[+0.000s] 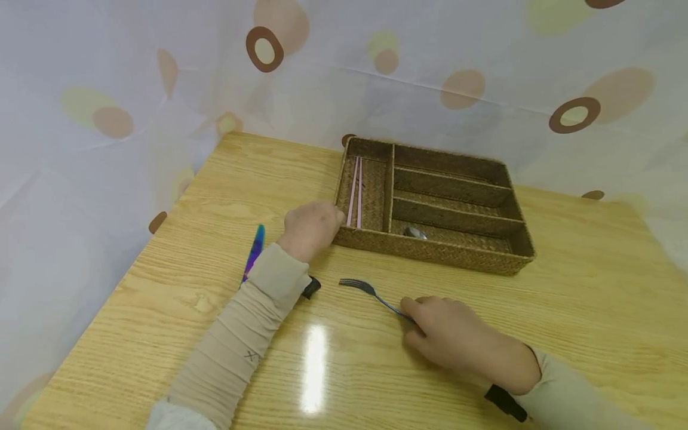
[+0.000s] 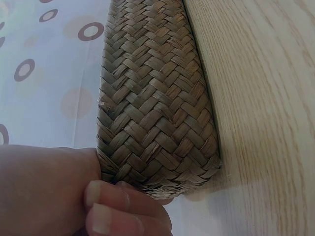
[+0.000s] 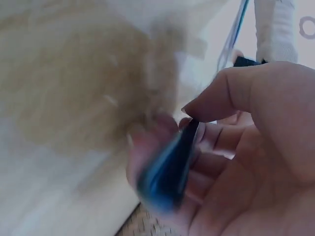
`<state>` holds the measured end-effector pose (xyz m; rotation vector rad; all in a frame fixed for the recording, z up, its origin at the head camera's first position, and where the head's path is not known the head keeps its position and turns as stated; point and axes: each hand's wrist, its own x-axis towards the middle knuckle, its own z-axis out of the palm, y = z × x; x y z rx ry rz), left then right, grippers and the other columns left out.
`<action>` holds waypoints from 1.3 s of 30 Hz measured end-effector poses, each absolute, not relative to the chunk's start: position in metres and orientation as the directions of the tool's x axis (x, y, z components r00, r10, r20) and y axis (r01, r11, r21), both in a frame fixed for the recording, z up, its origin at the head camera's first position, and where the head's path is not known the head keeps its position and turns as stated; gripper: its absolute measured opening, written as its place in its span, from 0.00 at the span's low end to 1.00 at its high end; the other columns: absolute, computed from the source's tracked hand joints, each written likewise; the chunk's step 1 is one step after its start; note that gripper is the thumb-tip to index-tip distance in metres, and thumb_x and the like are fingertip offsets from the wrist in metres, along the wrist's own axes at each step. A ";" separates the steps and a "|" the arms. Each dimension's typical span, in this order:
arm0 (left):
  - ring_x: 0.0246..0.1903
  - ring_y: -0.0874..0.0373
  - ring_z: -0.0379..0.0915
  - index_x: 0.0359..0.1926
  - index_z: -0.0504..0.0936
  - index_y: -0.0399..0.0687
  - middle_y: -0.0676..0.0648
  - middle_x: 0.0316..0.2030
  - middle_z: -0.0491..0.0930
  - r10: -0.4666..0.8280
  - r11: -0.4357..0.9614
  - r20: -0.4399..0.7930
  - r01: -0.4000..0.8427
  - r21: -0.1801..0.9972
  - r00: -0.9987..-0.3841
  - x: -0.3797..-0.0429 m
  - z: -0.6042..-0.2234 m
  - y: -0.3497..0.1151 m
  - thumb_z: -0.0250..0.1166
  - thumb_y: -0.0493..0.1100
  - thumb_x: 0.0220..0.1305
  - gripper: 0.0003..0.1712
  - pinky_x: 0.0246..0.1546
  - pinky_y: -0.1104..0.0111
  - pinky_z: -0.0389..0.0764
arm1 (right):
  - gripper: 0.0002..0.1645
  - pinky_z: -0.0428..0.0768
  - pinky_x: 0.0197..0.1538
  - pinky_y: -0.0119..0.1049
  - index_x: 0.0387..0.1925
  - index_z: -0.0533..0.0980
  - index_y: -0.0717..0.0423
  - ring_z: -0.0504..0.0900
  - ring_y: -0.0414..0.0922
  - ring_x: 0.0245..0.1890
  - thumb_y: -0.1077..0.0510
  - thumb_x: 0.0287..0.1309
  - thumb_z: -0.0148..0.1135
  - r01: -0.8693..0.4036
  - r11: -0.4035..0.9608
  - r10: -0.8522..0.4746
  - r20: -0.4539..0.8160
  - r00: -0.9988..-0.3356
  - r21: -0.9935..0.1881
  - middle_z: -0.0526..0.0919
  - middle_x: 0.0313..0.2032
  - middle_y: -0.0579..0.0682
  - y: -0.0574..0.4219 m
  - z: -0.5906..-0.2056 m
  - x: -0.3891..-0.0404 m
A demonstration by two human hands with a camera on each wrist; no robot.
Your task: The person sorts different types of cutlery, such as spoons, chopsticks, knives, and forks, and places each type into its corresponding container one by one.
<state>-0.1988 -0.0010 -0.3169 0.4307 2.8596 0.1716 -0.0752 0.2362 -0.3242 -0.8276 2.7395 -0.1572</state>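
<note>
My left hand (image 1: 313,226) grips the near left corner of a woven cutlery tray (image 1: 430,246). In the left wrist view its curled fingers (image 2: 130,214) lie against the end of the braided wall. Over the table in front of the tray, my right hand (image 1: 451,331) pinches a fork (image 1: 365,286) by its handle, tines pointing left. The handle's bluish end (image 3: 165,177) shows blurred in the right wrist view. Two pink chopsticks (image 1: 359,191) lie in the tray's left compartment. A spoon (image 1: 415,233) sits in the front compartment, partly hidden by the wall.
A rainbow-coloured knife (image 1: 255,251) lies on the wooden table (image 1: 188,280) left of the tray, its lower part hidden behind my left forearm. A patterned cloth (image 1: 419,77) hangs behind the table and along its left side.
</note>
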 end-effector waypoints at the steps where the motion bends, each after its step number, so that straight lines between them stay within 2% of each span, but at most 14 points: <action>1: 0.24 0.59 0.58 0.45 0.80 0.54 0.49 0.26 0.66 0.304 0.950 -0.221 0.275 0.150 -0.927 -0.199 -0.317 -0.001 0.46 0.37 0.78 0.16 0.21 0.66 0.67 | 0.09 0.62 0.22 0.31 0.31 0.68 0.48 0.63 0.36 0.19 0.60 0.59 0.60 -0.531 0.820 -0.571 -0.227 -0.789 -0.214 0.68 0.20 0.40 0.239 -0.323 -0.077; 6: 0.24 0.59 0.59 0.44 0.80 0.54 0.49 0.26 0.67 0.303 0.950 -0.211 0.276 0.149 -0.929 -0.199 -0.317 -0.003 0.46 0.36 0.77 0.15 0.21 0.66 0.69 | 0.11 0.60 0.22 0.28 0.32 0.64 0.49 0.59 0.33 0.18 0.65 0.66 0.54 -0.539 0.779 -0.615 -0.226 -0.756 -0.320 0.63 0.18 0.39 0.252 -0.318 -0.083; 12: 0.24 0.60 0.60 0.44 0.80 0.53 0.49 0.26 0.67 0.297 0.950 -0.197 0.268 0.158 -0.934 -0.199 -0.318 -0.004 0.46 0.37 0.77 0.15 0.21 0.66 0.71 | 0.07 0.60 0.21 0.27 0.34 0.69 0.48 0.58 0.31 0.16 0.60 0.71 0.53 -0.489 0.811 -0.560 -0.185 -0.808 -0.319 0.64 0.17 0.37 0.266 -0.309 -0.089; 18: 0.23 0.60 0.59 0.45 0.80 0.53 0.49 0.26 0.67 0.310 0.947 -0.188 0.285 0.151 -0.932 -0.200 -0.318 -0.003 0.46 0.36 0.77 0.15 0.19 0.66 0.72 | 0.09 0.62 0.19 0.28 0.34 0.75 0.48 0.59 0.30 0.14 0.53 0.73 0.55 -0.479 0.820 -0.521 -0.062 -0.851 -0.314 0.66 0.16 0.36 0.282 -0.289 -0.099; 24: 0.22 0.60 0.56 0.43 0.79 0.52 0.49 0.25 0.64 0.319 0.945 -0.197 0.296 0.138 -0.927 -0.200 -0.319 -0.003 0.44 0.35 0.77 0.16 0.19 0.67 0.67 | 0.11 0.64 0.21 0.30 0.33 0.76 0.50 0.61 0.32 0.14 0.53 0.74 0.53 -0.507 0.833 -0.508 0.054 -0.859 -0.224 0.68 0.17 0.38 0.295 -0.272 -0.121; 29: 0.22 0.60 0.57 0.41 0.77 0.51 0.49 0.24 0.63 0.310 0.948 -0.204 0.284 0.144 -0.929 -0.200 -0.318 -0.002 0.44 0.36 0.78 0.15 0.19 0.67 0.67 | 0.10 0.65 0.22 0.31 0.38 0.78 0.55 0.62 0.35 0.14 0.56 0.74 0.52 -0.512 0.848 -0.501 0.107 -0.859 -0.141 0.69 0.17 0.41 0.306 -0.263 -0.147; 35: 0.23 0.59 0.58 0.41 0.77 0.51 0.49 0.25 0.64 0.316 0.947 -0.211 0.293 0.133 -0.925 -0.199 -0.317 -0.001 0.46 0.36 0.77 0.14 0.20 0.67 0.67 | 0.16 0.65 0.22 0.35 0.52 0.76 0.65 0.64 0.40 0.13 0.58 0.76 0.48 -0.468 0.879 -0.460 0.094 -0.883 -0.093 0.77 0.21 0.51 0.327 -0.254 -0.189; 39: 0.22 0.60 0.56 0.42 0.78 0.52 0.49 0.24 0.63 0.309 0.948 -0.220 0.282 0.144 -0.925 -0.199 -0.317 0.000 0.45 0.37 0.78 0.14 0.20 0.67 0.66 | 0.15 0.67 0.23 0.39 0.51 0.77 0.67 0.67 0.42 0.14 0.61 0.74 0.50 -0.453 0.890 -0.447 0.096 -0.889 -0.054 0.80 0.23 0.54 0.338 -0.253 -0.220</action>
